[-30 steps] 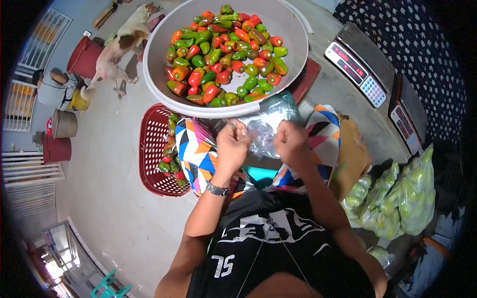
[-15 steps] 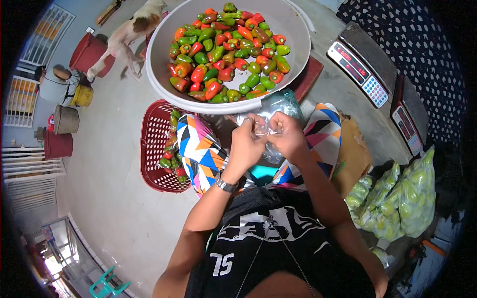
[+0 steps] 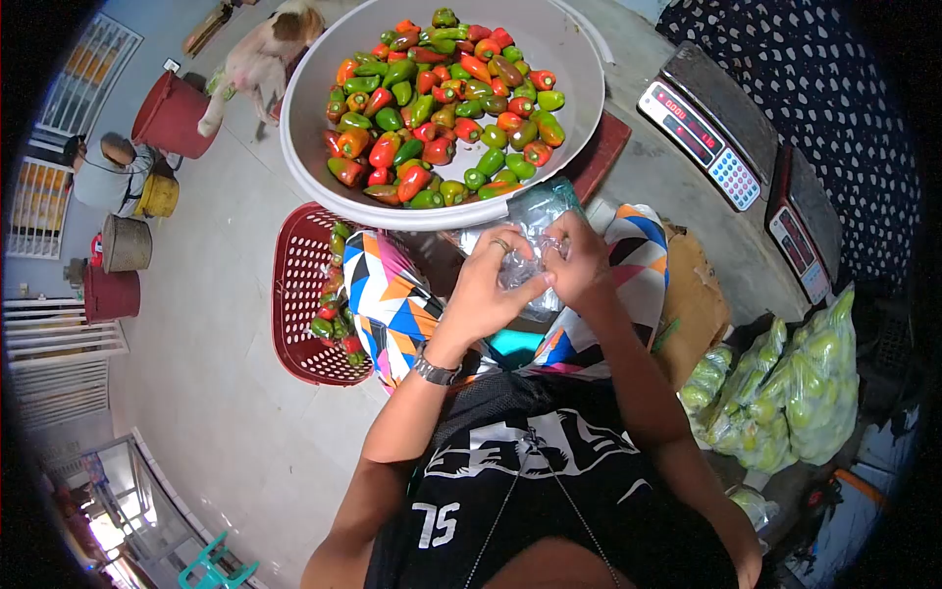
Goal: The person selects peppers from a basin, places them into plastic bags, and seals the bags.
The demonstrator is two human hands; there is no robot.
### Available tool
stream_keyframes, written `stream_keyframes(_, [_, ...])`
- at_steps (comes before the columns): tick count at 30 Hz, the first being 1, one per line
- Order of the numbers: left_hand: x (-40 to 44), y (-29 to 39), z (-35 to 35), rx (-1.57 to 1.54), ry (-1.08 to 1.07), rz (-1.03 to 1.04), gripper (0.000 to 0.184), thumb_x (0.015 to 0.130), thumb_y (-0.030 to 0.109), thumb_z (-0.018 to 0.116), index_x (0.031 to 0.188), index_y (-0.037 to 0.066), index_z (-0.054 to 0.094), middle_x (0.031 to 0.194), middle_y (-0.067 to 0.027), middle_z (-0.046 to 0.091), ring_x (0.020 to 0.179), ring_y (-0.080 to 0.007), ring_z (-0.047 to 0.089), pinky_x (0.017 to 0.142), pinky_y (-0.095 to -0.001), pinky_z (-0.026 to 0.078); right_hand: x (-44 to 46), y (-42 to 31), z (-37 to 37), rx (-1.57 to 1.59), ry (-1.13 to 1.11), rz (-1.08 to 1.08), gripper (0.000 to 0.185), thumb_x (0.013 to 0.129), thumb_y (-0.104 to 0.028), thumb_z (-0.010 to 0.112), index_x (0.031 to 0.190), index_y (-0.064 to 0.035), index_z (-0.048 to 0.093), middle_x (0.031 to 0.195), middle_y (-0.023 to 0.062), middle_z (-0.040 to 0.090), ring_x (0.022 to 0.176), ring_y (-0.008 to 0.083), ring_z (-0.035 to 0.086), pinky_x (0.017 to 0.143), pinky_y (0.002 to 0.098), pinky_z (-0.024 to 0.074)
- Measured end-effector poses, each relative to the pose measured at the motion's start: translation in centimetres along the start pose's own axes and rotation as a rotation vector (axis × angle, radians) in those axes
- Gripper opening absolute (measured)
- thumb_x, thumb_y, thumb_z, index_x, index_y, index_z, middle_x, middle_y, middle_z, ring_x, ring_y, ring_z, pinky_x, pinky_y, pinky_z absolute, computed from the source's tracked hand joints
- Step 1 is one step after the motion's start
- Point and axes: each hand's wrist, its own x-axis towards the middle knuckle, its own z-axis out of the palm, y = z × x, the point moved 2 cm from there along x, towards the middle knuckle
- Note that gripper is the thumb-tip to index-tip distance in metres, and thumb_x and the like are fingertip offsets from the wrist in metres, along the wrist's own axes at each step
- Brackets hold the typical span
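Clear plastic (image 3: 520, 267) between both hands (image 3: 487, 291)

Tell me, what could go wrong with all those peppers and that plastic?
The clear plastic might tear, since the left hand and right hand are both gripping it. The basin sits just ahead of the hands, so a knock could perhaps spill some peppers. The dog appears near the basin's far left side, so it might bump it too.

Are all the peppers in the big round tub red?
No, the tub holds plenty of green peppers mixed in with the red peppers.
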Motion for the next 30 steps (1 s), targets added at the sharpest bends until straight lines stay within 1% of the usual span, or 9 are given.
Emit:
stream_keyframes(2, [-0.1,-0.7,0.6,-0.038,0.090,-0.128,0.043,0.078,0.025,0.089,0.088,0.006,0.052,0.085,-0.0027,0.054,0.082,-0.0126,0.050,0.077,-0.0275,0.045,0.0,0.1,0.2,0.080,-0.049,0.141,0.034,0.071,-0.005,0.078,0.082,-0.0059,0.046,0.071,0.0116,0.048,0.064,0.0324,0.051,0.061,0.0440,0.0398])
stream_keyframes(8, [-0.2,-1.5,-0.4,-0.014,0.100,-0.165,0.024,0.073,-0.008,0.065,0.079,0.006,0.047,0.074,-0.0020,0.045,0.070,-0.0107,0.043,0.061,-0.0265,0.038,0.3,-0.3,-0.7,0.208,-0.240,0.273,0.034,0.068,-0.003,0.076,0.081,-0.0065,0.044,0.069,0.0071,0.043,0.062,0.0220,0.046,0.057,0.0364,0.0339])
stream_keyframes(9, [-0.1,-2.0,-1.1,0.003,0.120,-0.099,0.025,0.065,-0.014,0.054,0.079,0.004,0.048,0.077,-0.0024,0.047,0.071,-0.0122,0.044,0.062,-0.0282,0.037,0.5,-0.5,-1.2,0.157,-0.218,0.191,0.033,0.068,-0.002,0.074,0.081,-0.0066,0.044,0.069,0.0064,0.042,0.063,0.0208,0.045,0.058,0.0358,0.0337])
stream_keyframes(12, [0.2,-1.4,-3.0,-0.230,-0.063,0.155,0.025,0.063,-0.018,0.053,0.079,0.001,0.057,0.095,-0.0059,0.056,0.087,-0.0190,0.056,0.077,-0.0274,0.043,0.9,-1.1,-3.0,0.107,-0.209,0.034,0.030,0.067,0.004,0.067,0.082,-0.0068,0.043,0.072,0.0052,0.041,0.065,0.0185,0.042,0.059,0.0345,0.0331])
stream_keyframes(15, [0.7,0.2,-3.8,-0.238,-0.124,0.191,0.023,0.071,-0.018,0.055,0.072,0.004,0.059,0.112,-0.0079,0.061,0.096,-0.0177,0.057,0.085,-0.0280,0.045,1.4,-2.7,-3.8,0.259,-0.352,0.051,0.028,0.067,0.008,0.060,0.083,-0.0068,0.043,0.077,0.0057,0.041,0.067,0.0196,0.041,0.060,0.0342,0.0334])
stream_keyframes(20, [0.4,2.1,-5.2,-0.559,-0.372,0.170,0.025,0.069,-0.014,0.057,0.075,0.006,0.070,0.132,-0.0148,0.060,0.087,-0.0205,0.067,0.074,-0.0264,0.049,1.3,-2.7,-3.8,0.199,-0.400,0.035,0.026,0.070,0.010,0.057,0.084,-0.0078,0.043,0.082,0.0054,0.042,0.070,0.0205,0.043,0.063,0.0347,0.0357])
stream_keyframes(24, [0.5,3.0,-2.8,0.369,0.035,0.218,0.041,0.066,-0.013,0.059,0.094,0.010,0.078,0.138,-0.0151,0.058,0.091,-0.0325,0.070,0.077,-0.0387,0.056,0.8,-2.1,-3.3,0.265,-0.254,-0.002,0.023,0.072,0.010,0.055,0.085,-0.0061,0.046,0.085,0.0058,0.046,0.076,0.0207,0.049,0.068,0.0328,0.0412])
stream_keyframes(28, [-0.8,4.2,-2.2,0.551,-0.015,0.210,0.040,0.060,-0.007,0.068,0.096,0.009,0.078,0.137,-0.0132,0.058,0.095,-0.0330,0.069,0.080,-0.0420,0.056,0.8,-6.2,-5.4,0.340,-0.325,-0.008,0.028,0.074,0.010,0.053,0.098,-0.0031,0.057,0.101,0.0129,0.059,0.091,0.0267,0.065,0.081,0.0360,0.0517])
stream_keyframes(30, [-0.5,4.4,-2.4,0.607,0.040,0.271,0.039,0.059,-0.004,0.071,0.095,0.008,0.078,0.135,-0.0127,0.059,0.100,-0.0322,0.067,0.084,-0.0429,0.055,0.6,-6.9,-5.7,0.076,-0.317,-0.112,0.032,0.076,0.008,0.056,0.107,-0.0017,0.061,0.110,0.0178,0.063,0.094,0.0314,0.070,0.084,0.0392,0.0552])
